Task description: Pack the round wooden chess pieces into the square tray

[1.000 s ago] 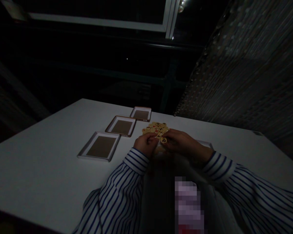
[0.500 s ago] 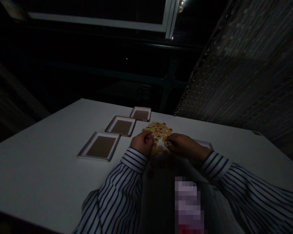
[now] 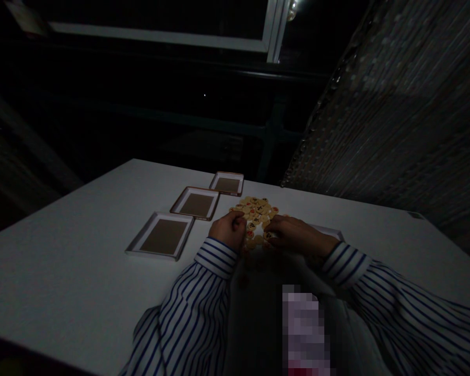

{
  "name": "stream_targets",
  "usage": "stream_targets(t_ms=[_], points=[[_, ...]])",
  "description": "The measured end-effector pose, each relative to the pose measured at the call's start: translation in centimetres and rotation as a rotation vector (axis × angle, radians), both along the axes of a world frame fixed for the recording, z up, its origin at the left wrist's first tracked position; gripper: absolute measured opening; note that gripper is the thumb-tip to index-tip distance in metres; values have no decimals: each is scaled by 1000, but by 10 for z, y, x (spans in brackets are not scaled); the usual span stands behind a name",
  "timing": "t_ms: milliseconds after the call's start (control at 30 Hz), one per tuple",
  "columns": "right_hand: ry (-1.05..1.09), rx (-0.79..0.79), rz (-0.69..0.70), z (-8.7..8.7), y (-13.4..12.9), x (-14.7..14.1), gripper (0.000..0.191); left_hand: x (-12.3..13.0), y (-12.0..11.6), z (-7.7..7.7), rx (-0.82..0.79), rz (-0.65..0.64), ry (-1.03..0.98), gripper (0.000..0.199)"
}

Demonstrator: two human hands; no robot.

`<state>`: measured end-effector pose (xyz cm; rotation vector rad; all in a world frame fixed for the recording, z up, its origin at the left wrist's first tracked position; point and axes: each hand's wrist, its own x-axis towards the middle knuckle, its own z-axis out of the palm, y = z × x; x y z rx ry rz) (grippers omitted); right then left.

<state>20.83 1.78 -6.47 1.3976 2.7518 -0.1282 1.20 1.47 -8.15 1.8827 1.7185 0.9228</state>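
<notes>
A pile of round, pale wooden pieces (image 3: pixel 259 209) with red and black characters lies near the middle of the white table (image 3: pixel 82 219). My left hand (image 3: pixel 229 228) rests at the left side of the pile, its fingers curled; whatever they may hold is hidden. On the right side, my right hand (image 3: pixel 295 235) bends its fingers down over a piece with a dark character (image 3: pixel 268 236) and touches it. Several more pieces lie between the two hands, near the table's front edge.
Three shallow trays, a near one (image 3: pixel 162 236), a middle one (image 3: pixel 196 203) and a far one (image 3: pixel 227 184), run diagonally left of the pile. Another tray (image 3: pixel 329 231) is partly hidden behind my right hand. A bead curtain (image 3: pixel 395 115) hangs at the right.
My right hand's fingertips have shifted slightly toward me, along with the piece under them. My left hand has hardly moved, and the view has shifted a little.
</notes>
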Motion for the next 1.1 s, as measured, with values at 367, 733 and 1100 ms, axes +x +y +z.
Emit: stream_targets(t_ms=[367,733,1100], points=[[141,189,-120,18,35,-8,26,0,0,-1,18,14,17,26],[0,233,-129,5,57,-19,22,2,-1,0,11,5,7,24],[70,267,-193,11,57,-4,22,1,0,0,-11,-9,16,25]])
